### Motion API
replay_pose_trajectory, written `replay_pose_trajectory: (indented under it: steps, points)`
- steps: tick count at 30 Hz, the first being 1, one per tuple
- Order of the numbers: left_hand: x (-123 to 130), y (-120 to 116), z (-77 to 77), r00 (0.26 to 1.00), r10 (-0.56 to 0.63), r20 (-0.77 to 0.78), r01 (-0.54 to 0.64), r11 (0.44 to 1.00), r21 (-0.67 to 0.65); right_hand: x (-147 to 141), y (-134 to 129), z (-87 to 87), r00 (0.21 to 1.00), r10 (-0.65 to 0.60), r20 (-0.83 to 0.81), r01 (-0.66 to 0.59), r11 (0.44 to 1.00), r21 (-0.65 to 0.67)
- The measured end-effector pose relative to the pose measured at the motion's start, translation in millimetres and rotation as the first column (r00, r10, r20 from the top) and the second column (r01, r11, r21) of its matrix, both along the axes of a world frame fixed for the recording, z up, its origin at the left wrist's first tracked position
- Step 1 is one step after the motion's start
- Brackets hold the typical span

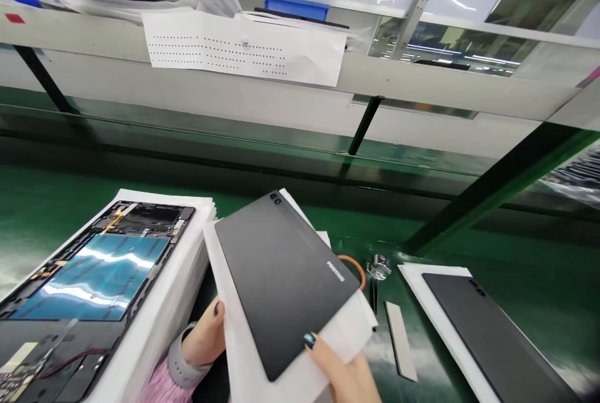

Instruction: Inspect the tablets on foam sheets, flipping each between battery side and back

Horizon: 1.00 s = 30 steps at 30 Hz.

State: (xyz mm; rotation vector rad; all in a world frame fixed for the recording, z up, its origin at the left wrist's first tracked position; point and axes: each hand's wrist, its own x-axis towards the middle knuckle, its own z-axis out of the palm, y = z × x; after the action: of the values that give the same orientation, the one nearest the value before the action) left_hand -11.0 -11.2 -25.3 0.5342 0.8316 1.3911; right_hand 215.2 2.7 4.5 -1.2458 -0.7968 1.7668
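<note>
Gripping the dark tablet back (285, 284) and its white sheet (342, 328) at lower centre, the right hand (349, 372) presses a thumb on the edge; the left hand (206, 334) holds the sheet's left side. Lower left, an opened tablet (98, 272) tops a white stack (164, 303).

Visible at bench level: two hands (206, 334) (349, 372), two closed dark tablets (285, 278) (497, 340), one opened tablet (94, 278), and one grey wristband (184, 362). Also on the bench: one pale flat bar (400, 340), one shiny roll (379, 267), and one multicoloured loop (362, 273). Above: one red label (15, 18).
</note>
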Motion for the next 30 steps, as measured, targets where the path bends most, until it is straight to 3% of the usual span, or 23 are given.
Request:
replay_pose_trajectory:
  steps: [5,10,13,20,25,30]
  points:
    - [16,11,22.8,0.994,0.111,-0.007,-0.111,0.991,-0.076,-2,15,3.8,0.990,0.072,0.122,-0.092,0.982,0.168]
    - [22,16,39.0,0.980,0.199,-0.016,-0.199,0.966,-0.165,25,53,15.3,0.998,0.042,0.054,-0.059,0.932,0.358]
    - [22,16,42.5,0.983,0.183,-0.021,-0.184,0.966,-0.182,40,73,16.6,0.994,0.066,0.087,-0.098,0.890,0.445]
    - [23,15,33.9,0.998,0.058,-0.033,-0.060,0.996,-0.070,38,75,9.5,0.967,0.248,0.063,-0.253,0.881,0.399]
    - [24,14,33.2,0.996,0.021,-0.087,-0.026,0.998,-0.056,41,75,5.6,0.910,0.403,0.099,-0.405,0.809,0.425]
    - [23,15,36.5,0.998,-0.065,-0.010,0.064,0.997,-0.034,44,71,10.1,0.891,0.443,0.094,-0.438,0.790,0.429]
